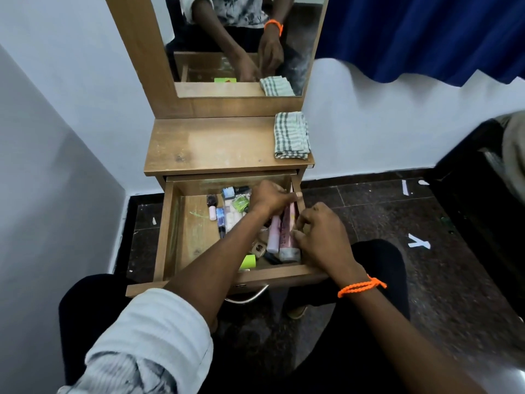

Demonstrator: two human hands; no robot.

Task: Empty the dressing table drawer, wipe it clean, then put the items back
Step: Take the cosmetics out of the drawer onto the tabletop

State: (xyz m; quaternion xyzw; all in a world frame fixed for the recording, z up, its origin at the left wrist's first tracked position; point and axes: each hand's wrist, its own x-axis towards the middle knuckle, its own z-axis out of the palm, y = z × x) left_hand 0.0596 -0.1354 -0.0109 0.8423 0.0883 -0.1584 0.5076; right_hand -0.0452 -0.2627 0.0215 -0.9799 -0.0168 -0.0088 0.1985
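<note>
In the open wooden drawer point(170, 223), the pink tubes point(284, 231) ran twelve-to-six; the right hand point(324, 237) pinched their three o'clock side, the left hand point(270, 197) curled at their twelve o'clock ends.

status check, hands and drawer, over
Both hands, left hand and right hand, on the pink tubes. Drawer open, still full. Cloth unused on top.
</note>
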